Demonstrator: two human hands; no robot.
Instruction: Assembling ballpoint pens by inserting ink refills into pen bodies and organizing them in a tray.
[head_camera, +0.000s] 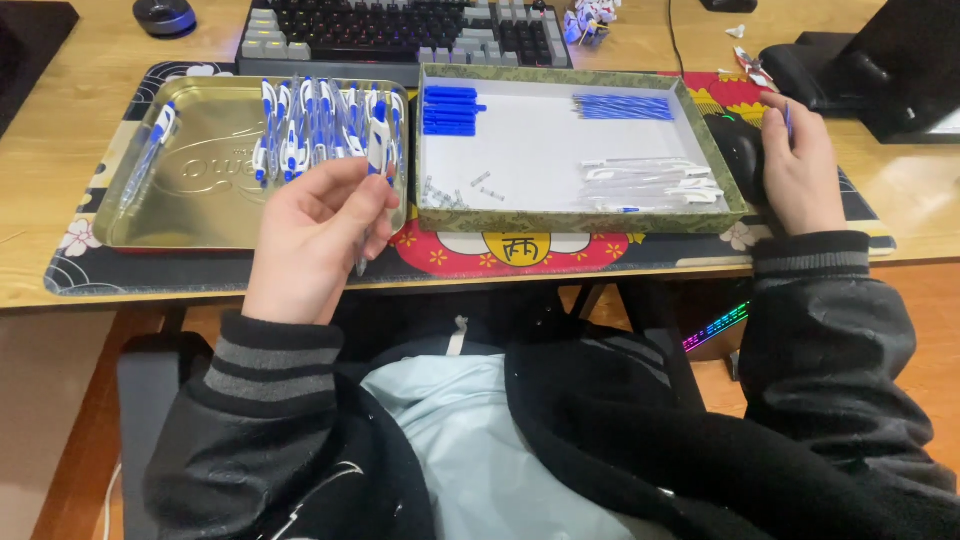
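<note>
The left hand (315, 235) is closed around a clear-barrelled blue and white pen (368, 205), held just in front of the gold metal tray (205, 215)'s near right corner. The pen's long axis runs almost straight away from the person, tip toward the desk's front edge. Assembled pens (325, 125) crowd the tray's far right; its left half lies open. The right hand (800, 165), well right of the tray and past the parts box (575, 220)'s right wall, pinches a thin blue refill (787, 118), upright.
</note>
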